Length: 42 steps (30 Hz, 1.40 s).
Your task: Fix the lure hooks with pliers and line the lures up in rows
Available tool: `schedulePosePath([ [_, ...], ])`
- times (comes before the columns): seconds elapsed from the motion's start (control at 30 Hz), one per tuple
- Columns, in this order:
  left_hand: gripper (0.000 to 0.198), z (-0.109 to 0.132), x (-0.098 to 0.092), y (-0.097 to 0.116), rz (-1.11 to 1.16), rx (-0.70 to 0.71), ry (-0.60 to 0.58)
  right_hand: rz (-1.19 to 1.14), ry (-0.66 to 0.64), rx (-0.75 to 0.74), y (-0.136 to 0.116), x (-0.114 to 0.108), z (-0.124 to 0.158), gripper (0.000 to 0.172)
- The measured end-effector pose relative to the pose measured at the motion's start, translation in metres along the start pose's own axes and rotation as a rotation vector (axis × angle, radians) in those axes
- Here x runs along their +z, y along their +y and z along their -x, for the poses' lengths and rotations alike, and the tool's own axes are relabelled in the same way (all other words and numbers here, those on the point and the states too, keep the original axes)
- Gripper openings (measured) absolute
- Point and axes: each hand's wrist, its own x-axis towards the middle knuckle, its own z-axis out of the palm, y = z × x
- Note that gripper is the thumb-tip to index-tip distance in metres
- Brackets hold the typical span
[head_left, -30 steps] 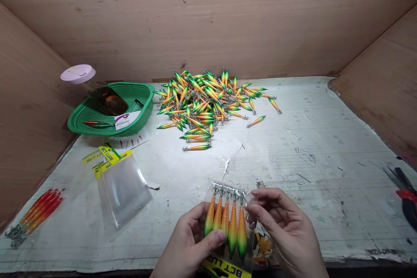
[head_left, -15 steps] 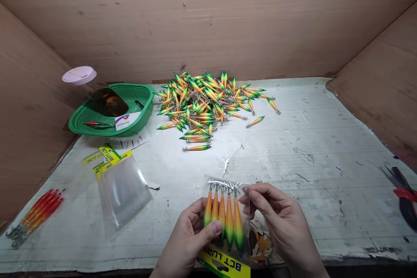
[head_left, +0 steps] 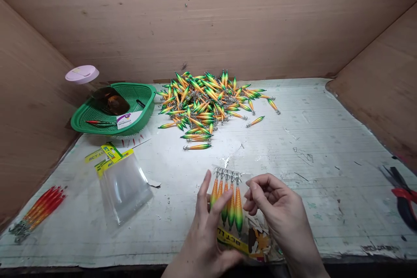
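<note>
Near the front edge of the paper-covered worktop (head_left: 325, 139), the left hand (head_left: 205, 243) has just turned over: its thumb clamp is gone, and its fingers (head_left: 206, 186) are now straight, lying flat and open across the clear plastic bag of five orange-and-green fishing lures (head_left: 238, 208). The right hand (head_left: 280, 217) stays curled, its fingertips pinching the bag's right side. The bag sits slightly farther from that edge than before. The loose pile of matching lures (head_left: 208, 104) waits by the back edge.

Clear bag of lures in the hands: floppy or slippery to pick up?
Probably floppy alone: the clear bag is thin film, like the empty bags lying flat nearby. The five lures inside look rigid, so likely stiffen it. Its glossy film may slip; the right hand pinches its edge.
</note>
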Motion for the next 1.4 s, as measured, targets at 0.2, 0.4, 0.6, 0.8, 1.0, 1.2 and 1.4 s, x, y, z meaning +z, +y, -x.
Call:
schedulePosePath([
  [0.2, 0.043, -0.014, -0.006, 0.018, 0.085, -0.070, -0.003, 0.097, 0.019, -0.038, -0.006, 0.007, 0.001, 0.038],
  [0.4, 0.041, -0.020, -0.016, 0.017, 0.426, -0.430, 0.000, 0.509, -0.069, -0.437, -0.012, -0.012, -0.005, 0.015],
  [0.6, 0.038, -0.019, -0.023, 0.009, 0.545, -0.487, -0.103, 0.840, -0.342, -0.891, -0.027, -0.021, -0.021, 0.017],
  [0.8, 0.048, -0.022, -0.025, 0.013, 0.508, -0.519, -0.117, 0.799, -0.462, -0.768, -0.020, -0.016, -0.026, 0.018],
  [1.0, 0.043, -0.026, -0.020, 0.012, 0.516, -0.555, -0.123, 0.512, -0.663, -0.486, -0.014, -0.023, -0.029, 0.019],
  [1.2, 0.042, -0.029, -0.015, 0.013, 0.534, -0.570, -0.126, 0.230, -0.701, -0.236, 0.000, -0.030, -0.030, 0.021],
  [1.4, 0.041, -0.033, -0.025, 0.007, 0.569, -0.596, -0.075, 0.230, -0.660, -0.288, 0.000, -0.040, -0.031, 0.020],
])
